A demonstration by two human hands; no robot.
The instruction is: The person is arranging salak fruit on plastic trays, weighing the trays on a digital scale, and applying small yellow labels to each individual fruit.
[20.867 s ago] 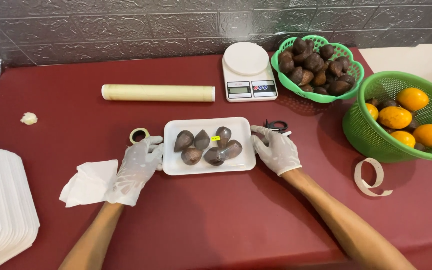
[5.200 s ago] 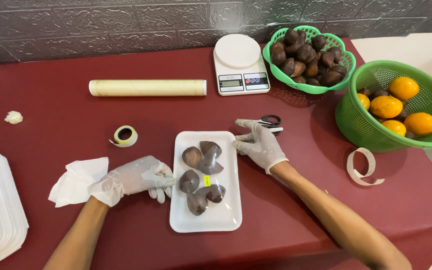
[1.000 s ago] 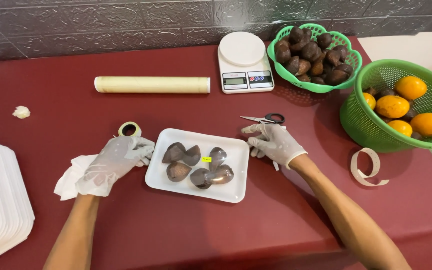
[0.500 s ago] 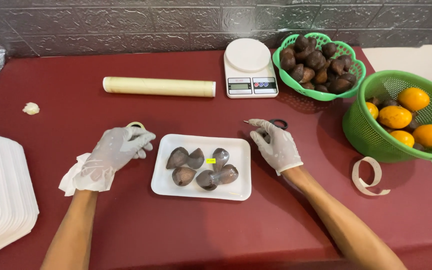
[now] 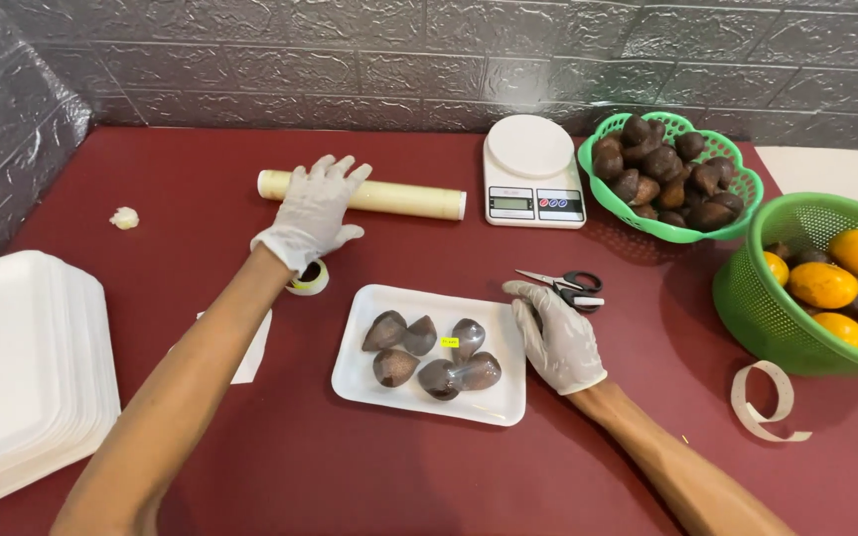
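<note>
A white foam tray (image 5: 369,372) lies in front of me on the dark red table and holds several brown scaly fruits (image 5: 429,352) under clear film, with a small yellow sticker. My right hand (image 5: 556,335), gloved, rests flat against the tray's right edge. My left hand (image 5: 312,210), also gloved, reaches forward with fingers spread and lies on a pale yellow roll of cling film (image 5: 404,199). A small roll of tape (image 5: 308,280) sits just under that wrist.
Black-handled scissors (image 5: 570,286) lie right of the tray. A white kitchen scale (image 5: 532,171) stands behind, with a green basket of brown fruits (image 5: 669,175) and a green basket of oranges (image 5: 826,286). A stack of white foam trays (image 5: 14,377) sits left. A paper strip (image 5: 769,401) curls at right.
My left hand has moved up from beside the tray, past the tape roll, onto the cling film roll. The right hand stays at the tray's right edge.
</note>
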